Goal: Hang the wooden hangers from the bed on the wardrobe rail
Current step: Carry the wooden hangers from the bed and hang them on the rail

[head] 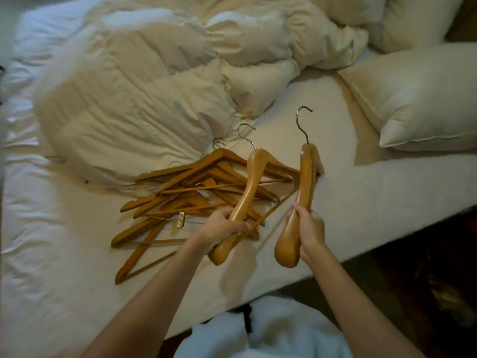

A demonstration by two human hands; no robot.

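From my feed, L to R: pile of wooden hangers [185, 197] on the bed [361, 197], just below the duvet [144, 94]. My left hand [222, 228] is clamped on one broad hanger [251, 187] w/ a bar; right hand [309, 228] is clamped on another hanger [305, 182], hook up. Pillow [418, 99] far R.
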